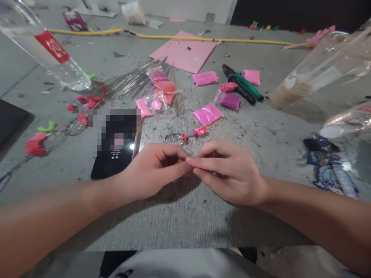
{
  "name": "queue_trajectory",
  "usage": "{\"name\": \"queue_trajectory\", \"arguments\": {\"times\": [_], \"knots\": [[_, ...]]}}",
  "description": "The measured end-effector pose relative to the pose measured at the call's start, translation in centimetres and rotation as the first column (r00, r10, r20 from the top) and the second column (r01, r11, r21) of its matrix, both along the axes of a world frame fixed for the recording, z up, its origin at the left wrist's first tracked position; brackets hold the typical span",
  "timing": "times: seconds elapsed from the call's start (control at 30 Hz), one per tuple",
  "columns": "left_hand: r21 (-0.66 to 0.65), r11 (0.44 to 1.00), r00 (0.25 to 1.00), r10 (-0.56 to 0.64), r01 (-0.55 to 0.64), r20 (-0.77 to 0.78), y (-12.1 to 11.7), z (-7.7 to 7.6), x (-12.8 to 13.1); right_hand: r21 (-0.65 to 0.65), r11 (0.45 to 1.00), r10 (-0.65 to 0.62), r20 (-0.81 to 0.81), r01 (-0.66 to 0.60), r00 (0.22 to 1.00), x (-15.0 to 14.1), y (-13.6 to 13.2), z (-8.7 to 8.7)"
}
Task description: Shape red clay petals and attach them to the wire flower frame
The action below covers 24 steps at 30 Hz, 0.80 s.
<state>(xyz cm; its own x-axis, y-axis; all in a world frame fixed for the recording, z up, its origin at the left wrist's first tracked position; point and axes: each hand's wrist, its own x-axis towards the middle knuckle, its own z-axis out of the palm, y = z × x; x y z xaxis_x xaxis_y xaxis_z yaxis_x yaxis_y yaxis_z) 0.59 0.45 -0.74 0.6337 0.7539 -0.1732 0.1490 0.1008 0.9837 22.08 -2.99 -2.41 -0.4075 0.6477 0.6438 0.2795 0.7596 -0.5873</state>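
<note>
My left hand (165, 164) and my right hand (228, 170) meet over the table, fingertips pinched together. Between them is something small, mostly hidden, that I cannot make out. Just beyond the fingers is a bent wire piece (171, 138) with a red lump (183, 137) and a pink clay-like lump (199, 131); whether it touches the hands I cannot tell. A bright pink packet (208, 114) lies farther out. To the left of my left hand rests a black phone (111, 168), partly blurred out.
Pliers with green and black handles (246, 87), several pink packets (205, 78), thin wires (136, 79) and pink paper (185, 50) lie beyond. A water bottle (69, 71) stands left, a plastic cup (290, 90) right. A yellow cable (203, 38) crosses the back. Charms (330, 177) lie right.
</note>
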Motion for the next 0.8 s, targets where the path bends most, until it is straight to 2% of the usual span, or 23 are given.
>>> {"name": "queue_trajectory", "arguments": {"times": [0.2, 0.33, 0.43, 0.57, 0.67, 0.73, 0.8], "knots": [[0.044, 0.999, 1.000, -0.011, 0.013, -0.029, 0.0, 0.1, 0.2, -0.041, 0.999, 0.022, -0.029, -0.023, 0.999, 0.1, 0.1, 0.0], [0.081, 0.997, 0.997, -0.005, 0.011, -0.073, -0.1, 0.2, 0.1, -0.132, 0.991, 0.014, -0.041, -0.020, 0.999, 0.2, 0.2, 0.1], [0.165, 0.986, 0.994, 0.001, 0.018, -0.113, -0.3, 0.1, 0.1, -0.204, 0.979, 0.003, -0.057, -0.015, 0.998, 0.3, 0.2, 0.2], [0.330, 0.944, 0.985, 0.080, -0.025, -0.155, -0.6, 0.0, 0.2, -0.310, 0.948, 0.044, -0.109, -0.076, 0.993, 0.3, 0.2, 0.3], [0.415, 0.909, 0.978, 0.121, -0.041, -0.170, -0.9, 0.0, 0.2, -0.453, 0.887, 0.016, -0.176, -0.096, 0.984, 0.0, 0.0, 0.4], [0.460, 0.887, 0.977, 0.130, -0.039, -0.168, -1.0, 0.1, 0.2, -0.596, 0.794, -0.032, -0.237, -0.120, 0.971, -0.1, -0.1, 0.5], [0.511, 0.859, 0.977, 0.139, -0.037, -0.161, -1.1, 0.2, 0.3, -0.713, 0.674, -0.065, -0.320, -0.195, 0.945, -0.2, -0.1, 0.6]]}}
